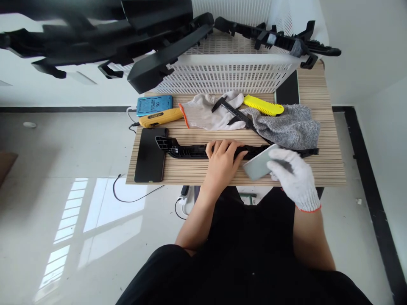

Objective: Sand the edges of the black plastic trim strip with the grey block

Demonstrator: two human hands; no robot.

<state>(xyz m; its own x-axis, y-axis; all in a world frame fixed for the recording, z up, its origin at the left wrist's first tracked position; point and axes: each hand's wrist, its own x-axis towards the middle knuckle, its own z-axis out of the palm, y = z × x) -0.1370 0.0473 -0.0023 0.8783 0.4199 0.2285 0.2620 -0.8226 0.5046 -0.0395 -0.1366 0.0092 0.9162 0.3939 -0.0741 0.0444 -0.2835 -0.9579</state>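
A long black plastic trim strip (193, 151) lies across the table near its front edge, its ribbed side showing at the left end. My bare left hand (222, 161) is closed over the strip's middle, with the fingers on the far side and the thumb at the right. In a white knit glove, my right hand (294, 173) pinches a flat, pale grey-green rectangular piece (259, 163). This piece is tilted and overlaps the strip's right part, hiding some of it; whether the two touch I cannot tell.
Behind lie a white glove (203, 112), black calipers (237, 113), a yellow knife (263, 105), a grey cloth (292, 127), a yellow corded tool (162, 117) and a blue box (154, 104). A phone (149, 156) rests left. Black parts (267, 37) top a white basket (229, 74).
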